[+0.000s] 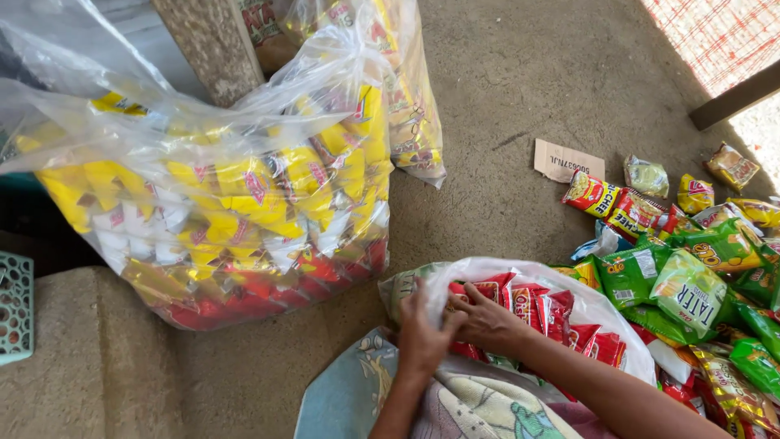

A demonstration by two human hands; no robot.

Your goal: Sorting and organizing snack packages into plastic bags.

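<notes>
My left hand (421, 337) and my right hand (485, 319) meet at the mouth of a clear plastic bag (520, 272) that rests on my lap. Both hands pinch its rim. Inside the bag are several small red snack packets (543, 313). A printed cloth (479, 406) covers my lap under the bag.
A big clear sack of yellow and red packets (227, 203) stands on the concrete floor at the left, with a second sack (406, 89) behind it. Loose green, red and yellow snack packets (691, 276) lie in a heap at the right. A cardboard scrap (569, 161) lies on the floor. A teal crate (15, 307) is at the far left.
</notes>
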